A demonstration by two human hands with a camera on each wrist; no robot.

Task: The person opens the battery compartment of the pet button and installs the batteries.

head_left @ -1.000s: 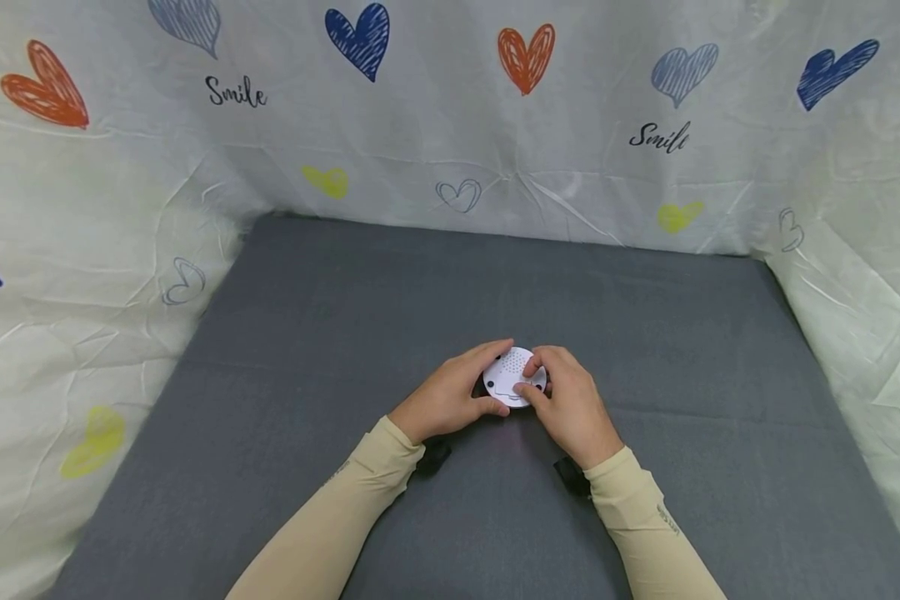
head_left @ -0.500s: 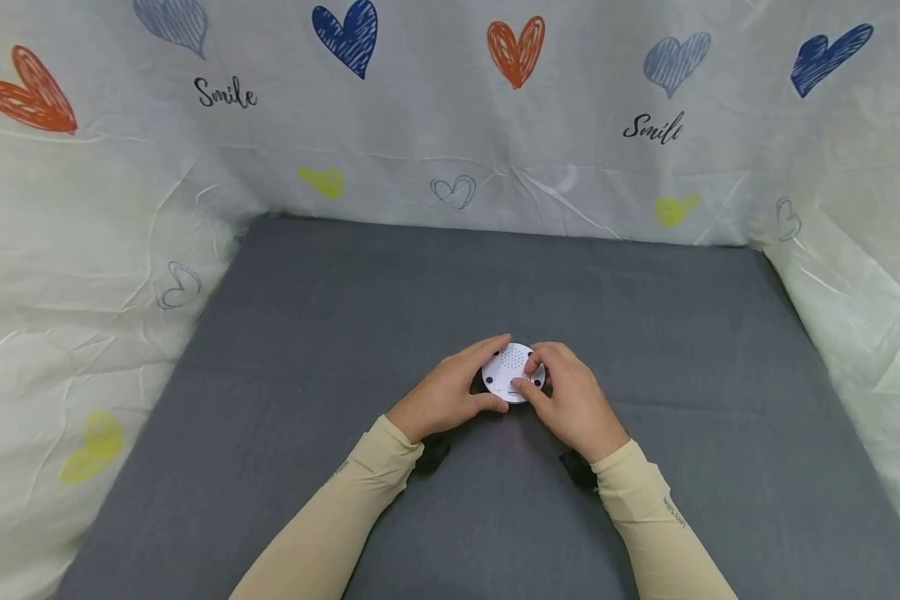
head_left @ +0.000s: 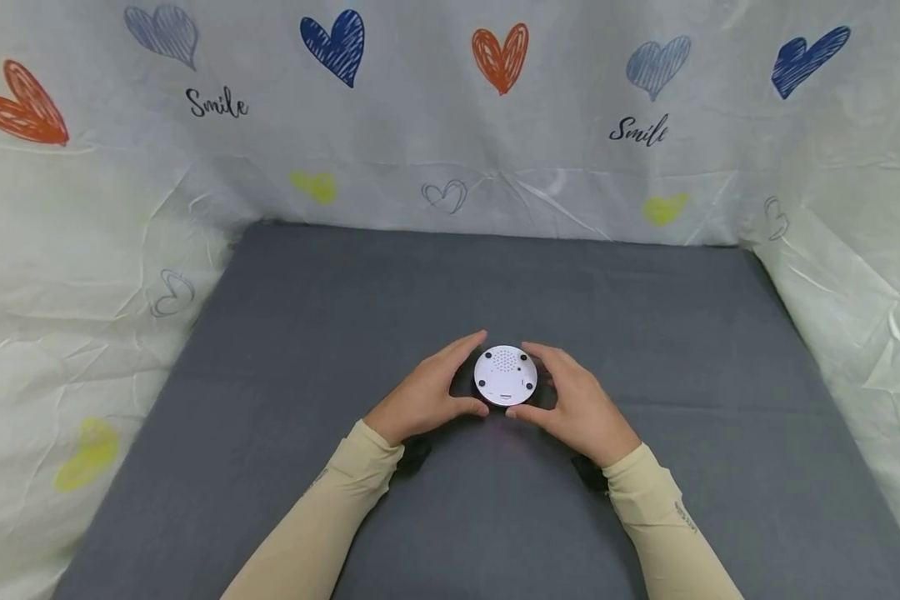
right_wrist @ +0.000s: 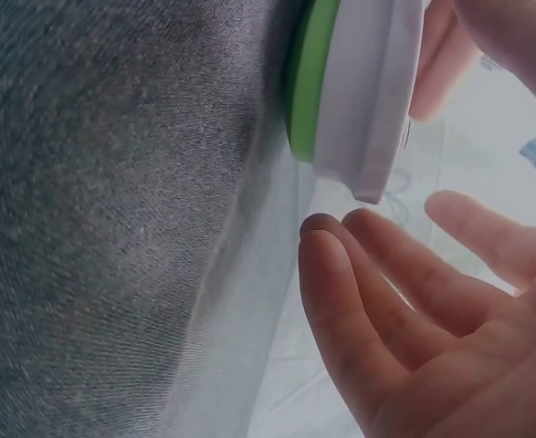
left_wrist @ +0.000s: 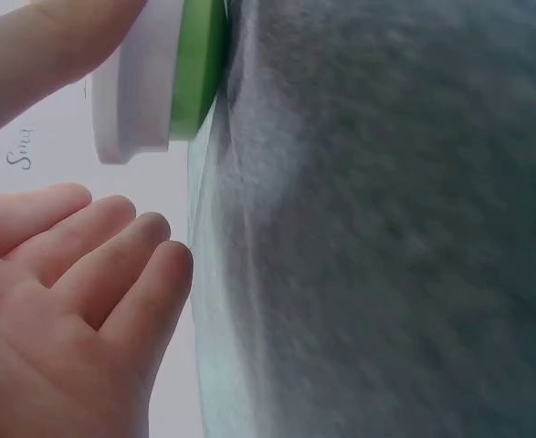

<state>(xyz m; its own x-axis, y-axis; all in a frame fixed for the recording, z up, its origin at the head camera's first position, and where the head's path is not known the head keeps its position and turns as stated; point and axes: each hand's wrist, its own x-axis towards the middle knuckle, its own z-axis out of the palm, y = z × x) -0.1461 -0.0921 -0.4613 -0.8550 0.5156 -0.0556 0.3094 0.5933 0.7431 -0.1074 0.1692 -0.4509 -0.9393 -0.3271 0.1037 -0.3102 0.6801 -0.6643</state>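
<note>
A round white device (head_left: pixel 506 377) lies on the grey cloth, its face marked by a cluster of small holes, several black dots and a short slot. Its pale side (left_wrist: pixel 140 100) and a green layer (left_wrist: pixel 199 73) against the cloth show in the left wrist view. Left of the device is my left hand (head_left: pixel 420 396), with thumb and fingers spread apart around its edge. My right hand (head_left: pixel 581 404) mirrors it on the other side, fingers loosely extended. Neither hand grips the device. Whether the thumbs touch its rim I cannot tell.
Dark grey cloth (head_left: pixel 390 283) covers the table. A white sheet (head_left: pixel 390 142) with printed hearts and "Smile" lettering hangs behind and along both sides. Black wrist straps (head_left: pixel 412 457) sit under both sleeves.
My right thumb and fingers have come off the device's face and spread beside its rim. My left hand has drawn slightly away from the edge. The device's face is now fully uncovered.
</note>
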